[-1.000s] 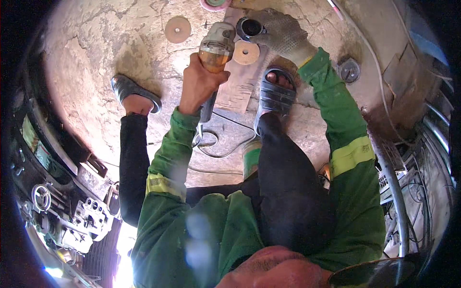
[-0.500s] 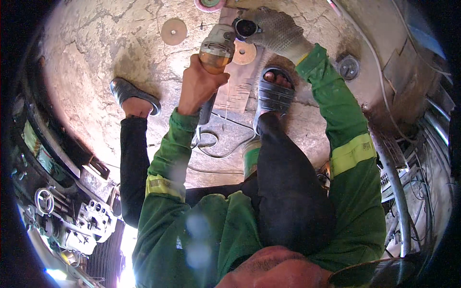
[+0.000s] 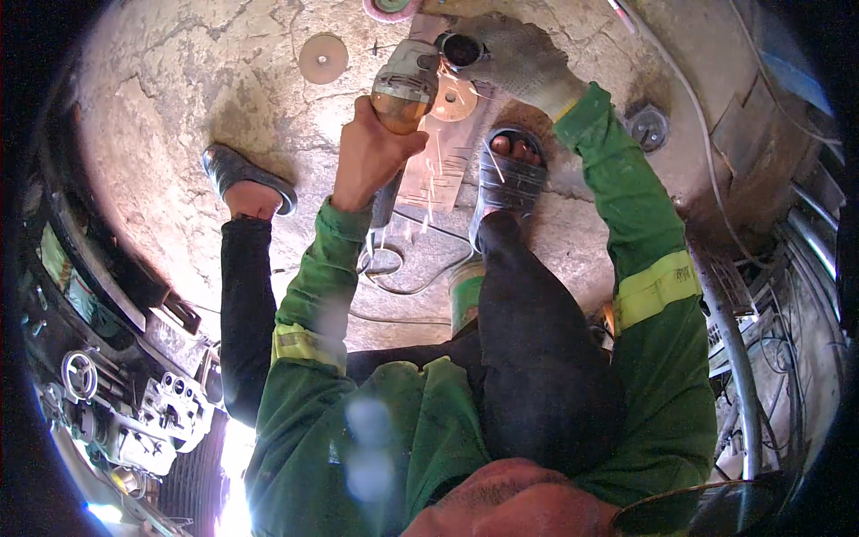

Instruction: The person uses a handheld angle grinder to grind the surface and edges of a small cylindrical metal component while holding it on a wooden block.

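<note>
My bare left hand (image 3: 374, 154) is wrapped round the body of an angle grinder (image 3: 407, 80). Its head meets the edge of a dark, short tube-like metal piece (image 3: 463, 50), and sparks fly down from there. Gripping that piece from the right is my right hand (image 3: 523, 64), in a grey knit glove with its fingers partly hidden. Below the contact, a tan abrasive disc (image 3: 455, 100) lies on a scarred brown board (image 3: 438, 170). The grinder's own disc is mostly hidden behind its head.
A second tan disc (image 3: 323, 59) and a pink-rimmed wheel (image 3: 392, 7) lie on the cracked floor (image 3: 170, 89). The grinder's cord (image 3: 407, 288) loops between my sandalled feet, beside a green can (image 3: 466, 295). A round dark metal part (image 3: 647, 127) sits at right, near a pale hose (image 3: 689, 85).
Sparks now stream from where the grinder meets the metal piece, down over the board and toward my right foot. The metal piece has shifted very slightly; both hands keep their grip.
</note>
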A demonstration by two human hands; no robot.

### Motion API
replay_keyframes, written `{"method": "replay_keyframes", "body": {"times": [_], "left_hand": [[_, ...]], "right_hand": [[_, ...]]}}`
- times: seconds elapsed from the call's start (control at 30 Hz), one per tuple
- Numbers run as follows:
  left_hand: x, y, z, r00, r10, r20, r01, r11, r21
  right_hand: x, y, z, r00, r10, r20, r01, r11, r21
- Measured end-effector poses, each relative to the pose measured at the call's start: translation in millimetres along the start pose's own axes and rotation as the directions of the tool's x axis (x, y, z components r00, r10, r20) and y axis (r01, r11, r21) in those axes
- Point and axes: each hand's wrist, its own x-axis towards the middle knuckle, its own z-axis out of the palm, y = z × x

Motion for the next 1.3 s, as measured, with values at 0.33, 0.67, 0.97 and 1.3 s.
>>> {"method": "replay_keyframes", "body": {"times": [0.33, 0.67, 0.97, 1.3], "left_hand": [[-1, -12, -12, 0.994, -0.062, -0.087, 0.060, 0.998, -0.023], [-11, -7, -5, 0.999, -0.020, -0.035, 0.017, 0.996, -0.087], [-5, -7, 1, 0.998, 0.031, -0.062, -0.029, 0.999, 0.033], [-12, -6, 5, 0.999, 0.045, 0.025, -0.044, 0.999, -0.016]], "right_hand": [[-4, 10, 9, 0.999, -0.035, -0.002, 0.035, 0.999, 0.022], [-11, 18, 26, 0.945, -0.253, -0.208, 0.262, 0.965, 0.019], [-5, 15, 21, 0.989, -0.120, -0.088, 0.117, 0.992, -0.047], [1, 19, 17, 0.989, -0.124, -0.083, 0.128, 0.991, 0.047]]}}
